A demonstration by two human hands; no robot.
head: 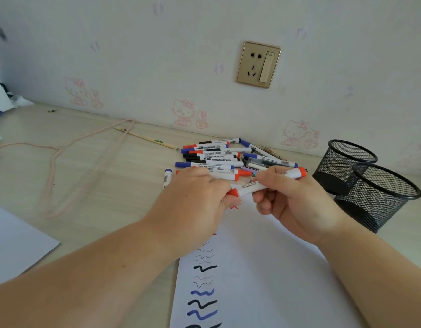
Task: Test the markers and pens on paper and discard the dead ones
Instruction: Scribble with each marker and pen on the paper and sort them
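Two hands on one red marker here: our left hand pinches its red cap end and our right hand has fingers curled round the white barrel, holding it just above the top of the test paper. Under our wrists that sheet shows a column of squiggles, black and blue, some thick, some faint, plus a bit of red by our left fingertips. Just beyond our knuckles sits the pile of markers and pens, red, blue and black caps all mixed. Off to the right of our right hand, two black mesh cups stand touching each other. Far left, a pink cord and a pencil.
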